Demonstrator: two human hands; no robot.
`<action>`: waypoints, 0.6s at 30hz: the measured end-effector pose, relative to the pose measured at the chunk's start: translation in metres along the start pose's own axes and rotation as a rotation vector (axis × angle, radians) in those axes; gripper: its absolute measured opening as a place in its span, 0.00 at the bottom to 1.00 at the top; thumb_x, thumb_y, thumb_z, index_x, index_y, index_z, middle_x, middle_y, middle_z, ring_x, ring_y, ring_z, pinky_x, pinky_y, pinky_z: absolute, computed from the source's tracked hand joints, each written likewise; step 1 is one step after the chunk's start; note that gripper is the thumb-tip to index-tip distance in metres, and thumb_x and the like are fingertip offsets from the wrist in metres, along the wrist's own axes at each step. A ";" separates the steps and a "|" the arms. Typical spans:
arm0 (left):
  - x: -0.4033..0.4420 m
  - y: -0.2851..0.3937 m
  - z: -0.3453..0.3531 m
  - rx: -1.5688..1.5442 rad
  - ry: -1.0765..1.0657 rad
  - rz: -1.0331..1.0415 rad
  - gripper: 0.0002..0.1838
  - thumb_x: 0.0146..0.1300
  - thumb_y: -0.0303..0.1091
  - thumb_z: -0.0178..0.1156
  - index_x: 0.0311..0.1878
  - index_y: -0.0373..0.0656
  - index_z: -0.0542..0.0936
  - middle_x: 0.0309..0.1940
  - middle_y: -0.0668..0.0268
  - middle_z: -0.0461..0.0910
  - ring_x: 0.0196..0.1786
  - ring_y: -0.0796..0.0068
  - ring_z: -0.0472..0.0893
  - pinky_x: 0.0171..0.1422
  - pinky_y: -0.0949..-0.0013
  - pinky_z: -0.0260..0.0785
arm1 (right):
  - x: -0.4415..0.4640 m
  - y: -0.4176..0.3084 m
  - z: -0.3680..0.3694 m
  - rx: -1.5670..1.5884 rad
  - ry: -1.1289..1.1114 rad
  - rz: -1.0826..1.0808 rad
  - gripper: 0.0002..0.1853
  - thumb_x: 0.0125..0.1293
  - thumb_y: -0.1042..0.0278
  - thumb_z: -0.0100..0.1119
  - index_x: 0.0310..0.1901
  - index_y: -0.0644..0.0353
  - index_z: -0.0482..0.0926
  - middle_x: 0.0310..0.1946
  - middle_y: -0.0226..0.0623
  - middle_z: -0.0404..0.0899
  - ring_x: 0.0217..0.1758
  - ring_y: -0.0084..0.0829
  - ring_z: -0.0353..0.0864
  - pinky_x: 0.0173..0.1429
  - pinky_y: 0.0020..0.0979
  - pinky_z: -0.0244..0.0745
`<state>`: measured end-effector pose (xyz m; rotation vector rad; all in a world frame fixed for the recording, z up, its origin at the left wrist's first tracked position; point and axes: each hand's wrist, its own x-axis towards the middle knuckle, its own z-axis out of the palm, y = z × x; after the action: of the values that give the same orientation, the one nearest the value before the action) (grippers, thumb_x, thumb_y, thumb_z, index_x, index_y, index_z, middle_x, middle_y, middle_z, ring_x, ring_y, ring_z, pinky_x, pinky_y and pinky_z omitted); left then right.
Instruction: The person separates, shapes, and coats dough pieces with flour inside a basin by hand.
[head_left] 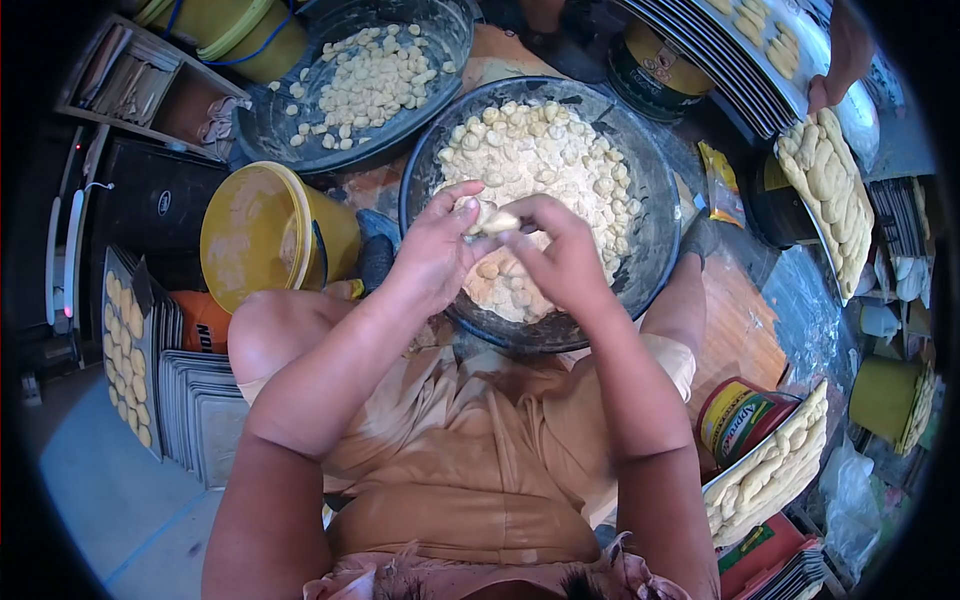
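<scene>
Over a round dark basin (412, 215), my two hands hold a small piece of pale dough (496, 222) between them. My left hand (435, 245) grips its left end with thumb and fingers. On its right end, the thumb and fingers of my right hand (562, 250) are closed. Below the hands, the basin holds flour (530, 165) with many small dough balls (605, 185) around its edge. Part of the flour is hidden behind my hands.
A second basin (385, 150) with dough pieces is at the upper left, above a yellow bucket (250, 235). Trays of shaped dough (825, 185) stand at the right, where another person's hand (822, 92) touches one. Stacked trays (205, 410) stand at the left.
</scene>
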<state>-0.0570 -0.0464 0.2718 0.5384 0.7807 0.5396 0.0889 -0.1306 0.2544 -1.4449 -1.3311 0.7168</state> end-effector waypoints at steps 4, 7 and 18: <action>0.009 0.002 -0.005 0.093 0.084 0.119 0.13 0.69 0.26 0.49 0.55 0.39 0.70 0.50 0.59 0.72 0.49 0.70 0.76 0.53 0.65 0.73 | 0.004 0.003 -0.008 0.562 0.243 0.216 0.10 0.66 0.78 0.53 0.49 0.65 0.73 0.42 0.38 0.76 0.38 0.24 0.78 0.45 0.25 0.76; 0.014 0.007 -0.017 0.092 0.155 0.149 0.12 0.68 0.26 0.51 0.53 0.39 0.72 0.46 0.61 0.74 0.46 0.73 0.75 0.52 0.67 0.70 | 0.009 -0.008 -0.027 0.631 0.452 0.192 0.12 0.64 0.80 0.51 0.50 0.66 0.73 0.45 0.37 0.73 0.44 0.26 0.76 0.49 0.26 0.74; 0.020 -0.006 -0.031 0.476 0.023 0.226 0.16 0.63 0.30 0.60 0.52 0.36 0.76 0.48 0.63 0.77 0.50 0.73 0.74 0.58 0.70 0.63 | 0.009 0.036 -0.051 0.195 0.124 0.373 0.17 0.57 0.72 0.59 0.49 0.63 0.79 0.50 0.40 0.76 0.52 0.32 0.76 0.57 0.32 0.70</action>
<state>-0.0673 -0.0305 0.2392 1.0715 0.8802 0.5697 0.1505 -0.1315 0.2392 -1.5665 -0.8779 0.9533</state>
